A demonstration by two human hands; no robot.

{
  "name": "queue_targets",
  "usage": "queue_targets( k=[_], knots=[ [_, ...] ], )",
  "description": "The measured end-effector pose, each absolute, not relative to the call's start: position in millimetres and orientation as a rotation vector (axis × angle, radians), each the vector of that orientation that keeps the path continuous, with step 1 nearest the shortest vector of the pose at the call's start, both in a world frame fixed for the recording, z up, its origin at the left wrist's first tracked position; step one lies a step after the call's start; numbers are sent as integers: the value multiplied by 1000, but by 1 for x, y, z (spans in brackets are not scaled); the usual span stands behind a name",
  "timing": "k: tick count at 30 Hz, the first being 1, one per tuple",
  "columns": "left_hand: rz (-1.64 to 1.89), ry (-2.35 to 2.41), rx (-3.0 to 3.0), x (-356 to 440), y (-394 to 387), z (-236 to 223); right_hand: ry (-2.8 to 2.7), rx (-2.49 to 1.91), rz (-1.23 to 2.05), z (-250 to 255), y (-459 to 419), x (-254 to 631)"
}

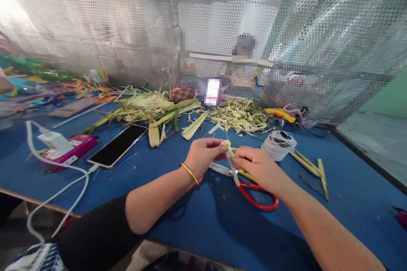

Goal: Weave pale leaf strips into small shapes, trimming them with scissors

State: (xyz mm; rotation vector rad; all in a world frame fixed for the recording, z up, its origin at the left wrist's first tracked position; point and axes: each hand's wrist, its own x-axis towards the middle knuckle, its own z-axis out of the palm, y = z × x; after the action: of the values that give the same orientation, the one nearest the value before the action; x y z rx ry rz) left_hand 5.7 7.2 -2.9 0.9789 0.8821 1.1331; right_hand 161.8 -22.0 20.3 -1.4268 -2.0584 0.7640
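Note:
In the head view, a pale yellow-green leaf strip (231,160), like corn husk, is held between both hands over the blue table. My left hand (205,155) pinches its folded top between thumb and fingers. A little lower, the thumb and fingers of my right hand (259,163) close on the same strip. Red-handled scissors (257,205) lie on the table beneath the hands, partly covered by the right hand and the strip. Close behind the right hand sits a roll of white cord or tape (278,145).
A heap of leaf strips (143,108) and a pile of cut scraps (240,116) lie towards the perforated metal screen (219,17). A plugged-in phone (118,146) and purple power strip (71,149) are left. Leaf stalks (321,173) lie right. Another person's hand shows far left.

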Motion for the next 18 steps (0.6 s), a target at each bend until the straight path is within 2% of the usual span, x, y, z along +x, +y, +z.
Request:
queue_targets(
  k=[18],
  knots=[
    [1080, 882, 1007, 5, 6, -3, -1800, -1344, 1191, 17, -18, 163]
  ],
)
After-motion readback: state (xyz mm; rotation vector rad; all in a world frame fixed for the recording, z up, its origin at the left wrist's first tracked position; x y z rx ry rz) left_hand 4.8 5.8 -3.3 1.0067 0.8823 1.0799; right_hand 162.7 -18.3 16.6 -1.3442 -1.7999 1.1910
